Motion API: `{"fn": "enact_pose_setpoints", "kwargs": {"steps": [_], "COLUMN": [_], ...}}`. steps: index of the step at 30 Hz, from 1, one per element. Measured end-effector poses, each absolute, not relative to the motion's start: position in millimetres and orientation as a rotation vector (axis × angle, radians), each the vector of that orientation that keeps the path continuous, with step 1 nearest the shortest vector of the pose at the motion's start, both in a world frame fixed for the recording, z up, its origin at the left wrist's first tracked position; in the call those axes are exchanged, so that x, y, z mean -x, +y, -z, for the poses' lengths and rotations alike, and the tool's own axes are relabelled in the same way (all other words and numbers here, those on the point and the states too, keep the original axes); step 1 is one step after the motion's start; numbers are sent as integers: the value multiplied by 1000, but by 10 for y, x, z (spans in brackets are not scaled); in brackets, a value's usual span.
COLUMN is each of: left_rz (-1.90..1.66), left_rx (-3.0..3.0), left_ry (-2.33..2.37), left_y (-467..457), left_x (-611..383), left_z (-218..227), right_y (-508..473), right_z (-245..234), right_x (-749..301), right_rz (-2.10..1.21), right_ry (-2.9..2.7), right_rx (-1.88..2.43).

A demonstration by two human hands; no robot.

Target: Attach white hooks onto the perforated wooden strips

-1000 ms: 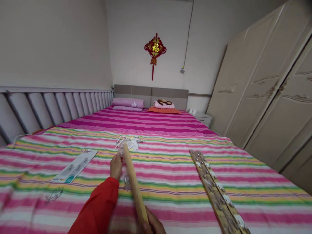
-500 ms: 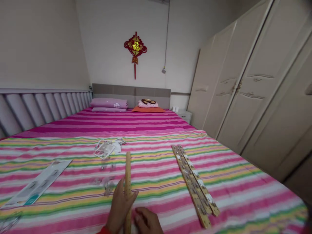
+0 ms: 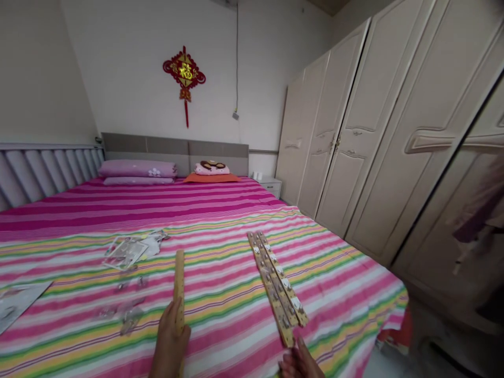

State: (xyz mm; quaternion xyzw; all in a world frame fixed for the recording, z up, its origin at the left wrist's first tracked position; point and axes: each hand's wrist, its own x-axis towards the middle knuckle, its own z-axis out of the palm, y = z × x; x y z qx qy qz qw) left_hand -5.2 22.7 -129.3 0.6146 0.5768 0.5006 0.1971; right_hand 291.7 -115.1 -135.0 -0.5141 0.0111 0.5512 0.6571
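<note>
My left hand [image 3: 171, 336] is closed around a narrow wooden strip [image 3: 179, 273] with small holes, which points away from me over the striped bedsheet. The strip's near end is hidden by the hand. Further right lie wooden strips [image 3: 271, 278] side by side, with small metal pieces and white round bits along them. My right hand [image 3: 299, 363] is just short of their near end, thumb raised apart from the loosely bent fingers; I see nothing held in it. Left of the held strip are small clear plastic packets [image 3: 129, 315] with tiny pieces.
Behind the packets lies a pile of cards and plastic wrappers [image 3: 132, 249]. A flat clear package [image 3: 23, 302] is at the left edge. The bed [image 3: 220, 205] has pillows [image 3: 137, 169] at its head, a rail on the left, and a wardrobe [image 3: 354, 147] on the right.
The view has turned right. My right hand has left the held strip's near end and moved right to the metal-studded strips. My left hand still holds its strip.
</note>
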Motion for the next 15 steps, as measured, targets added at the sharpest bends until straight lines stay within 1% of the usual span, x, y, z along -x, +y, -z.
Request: {"fn": "enact_pose_setpoints", "kwargs": {"steps": [3, 10, 15], "left_rz": [-1396, -1358, -1326], "left_rx": [-1709, -1661, -1638], "left_ry": [1582, 1554, 1544], "left_y": [198, 172, 131], "left_x": [3, -123, -235], "left_z": [1346, 1374, 1364], "right_y": [-1068, -920, -766], "right_z": [1261, 1204, 1227], "right_x": [-2990, -2935, -2821], "right_rz": [-1394, -1469, -1644], "right_ry": [49, 85, 7], "right_rx": [1026, 778, 686]}}
